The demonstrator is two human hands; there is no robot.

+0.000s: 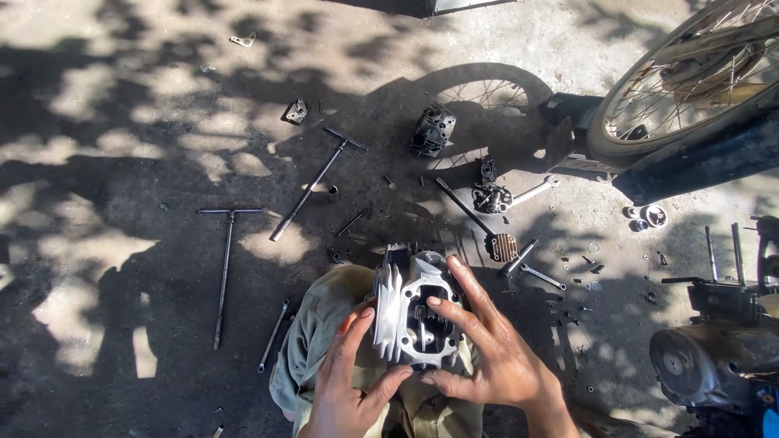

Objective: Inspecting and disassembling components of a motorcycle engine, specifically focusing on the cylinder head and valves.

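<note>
1. Here, left hand [345,389] and right hand [495,357] grip a finned cylinder head [415,312], fingers curled round its edges, above the lap.
2. T-handle wrenches [316,182] lie on the ground [122,268] beyond; a motorcycle wheel [690,81] stands at the far right.

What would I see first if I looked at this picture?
First, the shiny finned engine part at the bottom centre, held between the left hand and right hand over a green cloth. Next, the two long T-handle wrenches lying on the shadowed ground to the left. At the top right stands a spoked wheel.
</note>
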